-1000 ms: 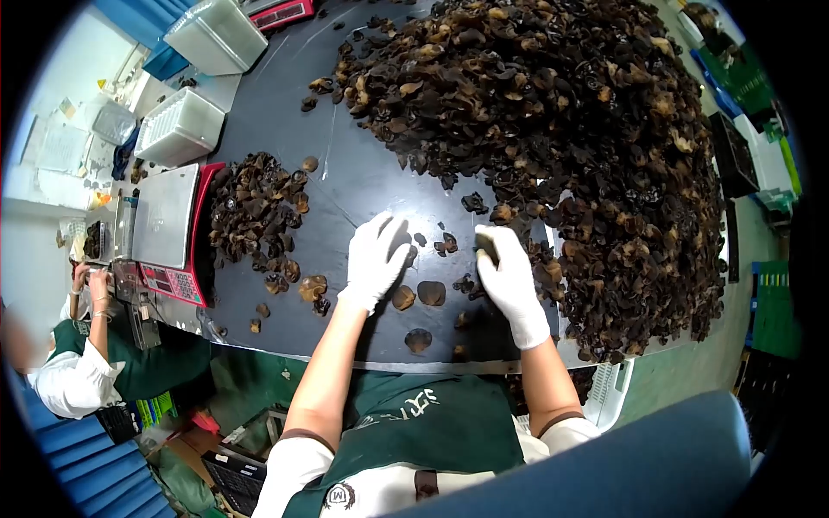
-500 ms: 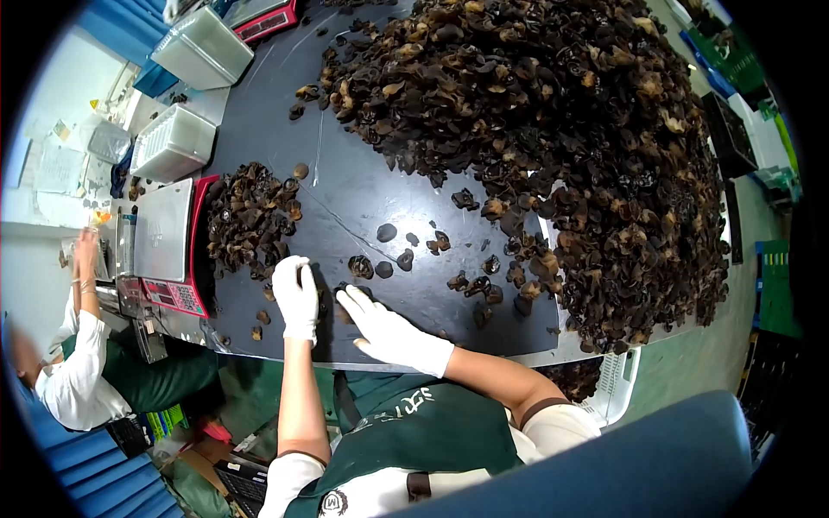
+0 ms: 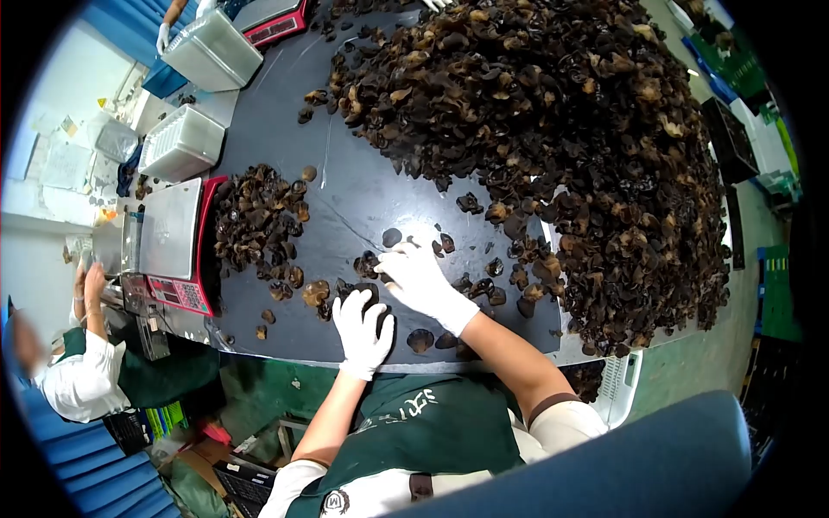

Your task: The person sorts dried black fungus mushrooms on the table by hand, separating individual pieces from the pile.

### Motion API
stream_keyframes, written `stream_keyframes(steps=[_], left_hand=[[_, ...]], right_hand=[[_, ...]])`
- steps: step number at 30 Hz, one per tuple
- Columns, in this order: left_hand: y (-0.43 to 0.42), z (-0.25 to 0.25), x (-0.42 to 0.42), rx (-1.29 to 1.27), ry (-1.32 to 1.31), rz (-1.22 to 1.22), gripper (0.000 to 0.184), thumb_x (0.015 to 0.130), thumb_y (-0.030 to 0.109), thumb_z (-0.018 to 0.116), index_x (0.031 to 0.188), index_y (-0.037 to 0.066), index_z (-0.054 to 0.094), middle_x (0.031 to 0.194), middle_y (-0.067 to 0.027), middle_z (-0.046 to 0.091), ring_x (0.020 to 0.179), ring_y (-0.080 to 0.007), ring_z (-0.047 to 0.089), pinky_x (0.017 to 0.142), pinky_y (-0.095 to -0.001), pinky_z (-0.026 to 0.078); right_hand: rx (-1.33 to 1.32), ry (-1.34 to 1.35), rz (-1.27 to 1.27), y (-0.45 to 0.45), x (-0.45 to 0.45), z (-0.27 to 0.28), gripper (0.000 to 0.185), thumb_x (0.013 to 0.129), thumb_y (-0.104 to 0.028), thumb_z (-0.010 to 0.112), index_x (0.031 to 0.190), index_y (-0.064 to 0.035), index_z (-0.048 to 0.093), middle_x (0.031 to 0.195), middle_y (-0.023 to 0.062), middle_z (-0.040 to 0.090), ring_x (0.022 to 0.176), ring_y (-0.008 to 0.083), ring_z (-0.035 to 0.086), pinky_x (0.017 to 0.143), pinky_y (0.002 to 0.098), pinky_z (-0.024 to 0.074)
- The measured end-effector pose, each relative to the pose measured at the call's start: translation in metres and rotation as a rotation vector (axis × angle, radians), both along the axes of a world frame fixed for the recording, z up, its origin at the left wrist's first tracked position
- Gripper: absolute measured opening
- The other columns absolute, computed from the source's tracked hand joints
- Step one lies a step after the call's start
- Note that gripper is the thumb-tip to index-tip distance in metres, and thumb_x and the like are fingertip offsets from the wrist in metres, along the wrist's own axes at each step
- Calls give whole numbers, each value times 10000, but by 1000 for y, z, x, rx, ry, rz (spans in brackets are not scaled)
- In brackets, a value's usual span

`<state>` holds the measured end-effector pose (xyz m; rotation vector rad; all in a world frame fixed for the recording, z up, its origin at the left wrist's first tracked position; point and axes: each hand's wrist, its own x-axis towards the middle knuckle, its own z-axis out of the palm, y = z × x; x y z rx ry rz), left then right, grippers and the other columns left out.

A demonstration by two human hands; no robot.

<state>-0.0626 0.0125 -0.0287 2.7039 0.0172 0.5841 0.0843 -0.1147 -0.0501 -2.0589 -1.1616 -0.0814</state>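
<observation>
Dark brown wood ear mushrooms lie loose on the black tabletop (image 3: 285, 142). My left hand (image 3: 363, 335), in a white glove, rests near the table's front edge. Its fingers are apart and bent over a few wood ear mushrooms (image 3: 345, 289), partly hiding them. My right hand (image 3: 425, 285), also gloved, is just to the right, reaching leftward with thumb and fingers apart. Its fingertips are beside a dark wood ear mushroom (image 3: 366, 265); whether they touch it I cannot tell. A smaller heap of wood ear mushrooms (image 3: 255, 216) sits left of my hands.
A huge wood ear pile (image 3: 535, 112) covers the back and right of the table. Left stand a red scale (image 3: 177, 293) and a clear plastic box (image 3: 181, 142). Another person (image 3: 86, 371) works at far left. Gloved hands of others (image 3: 162, 39) show at the back.
My left hand has moved right and nearer the front edge. My right hand has moved right and farther onto the table. Some mushrooms now lie left of my left hand.
</observation>
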Motion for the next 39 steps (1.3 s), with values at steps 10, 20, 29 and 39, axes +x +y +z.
stream_keyframes(steps=[10, 20, 29, 39], left_hand=[[13, 10, 93, 317, 247, -174, 601, 869, 250, 629, 1439, 130, 482, 1551, -107, 403, 1448, -388, 311, 1172, -655, 133], [100, 6, 109, 632, 195, 77, 401, 874, 150, 571, 1271, 129, 620, 1347, -79, 582, 1264, -305, 497, 1129, -623, 271], [43, 49, 57, 218, 98, -159, 388, 857, 234, 645, 1215, 83, 626, 1349, -195, 522, 1255, -410, 472, 1066, -549, 353], [-72, 5, 21, 32, 333, -844, 346, 859, 292, 675, 1192, 201, 655, 1098, -101, 608, 913, -276, 606, 744, -387, 491]], right_hand=[[-166, -220, -345, -11, 24, 8, 221, 812, -229, 635, 987, -98, 665, 1123, 63, 600, 1140, 272, 515, 1097, 557, 304], [-231, -92, -284, -136, 42, 36, 178, 780, -180, 710, 894, -68, 631, 1003, 91, 612, 974, 296, 586, 878, 416, 463], [-196, 123, -470, -173, -25, 63, 195, 784, -91, 738, 973, -91, 692, 934, 79, 690, 859, 273, 660, 753, 380, 526], [113, 335, -422, -155, -21, 54, 270, 868, -41, 618, 1133, -91, 639, 979, 72, 675, 819, 210, 678, 712, 324, 554]])
